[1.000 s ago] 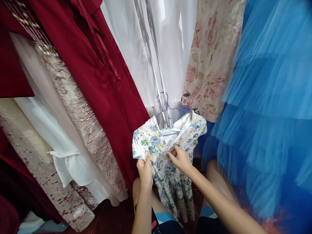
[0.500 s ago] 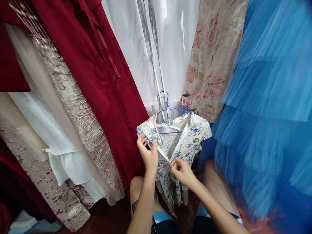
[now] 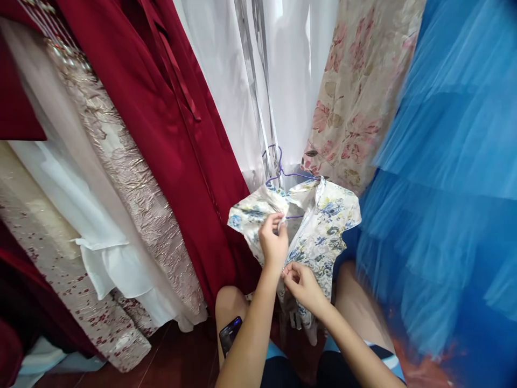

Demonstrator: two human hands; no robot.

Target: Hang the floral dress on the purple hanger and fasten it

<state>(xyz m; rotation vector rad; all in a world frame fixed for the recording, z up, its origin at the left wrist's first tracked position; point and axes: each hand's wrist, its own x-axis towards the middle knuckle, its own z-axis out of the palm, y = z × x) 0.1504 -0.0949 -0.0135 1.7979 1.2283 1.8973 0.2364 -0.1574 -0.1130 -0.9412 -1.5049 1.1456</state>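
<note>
A white dress with blue and yellow flowers (image 3: 333, 221) hangs on a purple wire hanger (image 3: 281, 167), its front opening partly unfastened. My left hand (image 3: 274, 237) pinches the left edge of the opening, close under the hanger's bar. Lower down, at the bottom of the V, my right hand (image 3: 301, 283) has thumb and fingers pressed together on the dress where the two edges meet. A zipper seems to run along the edge, but whatever small part sits in the right fingertips is hidden.
Long gowns surround me: a dark red satin one (image 3: 181, 161) on the left, a white one (image 3: 218, 70) behind, a pink-flowered one (image 3: 355, 108), and blue tiered tulle (image 3: 436, 215) on the right. A phone (image 3: 230, 331) lies by my left leg.
My left hand has moved right from the dress's left shoulder side and closed on the opening's edge, drawing it inward. The right hand stays at the bottom of the V.
</note>
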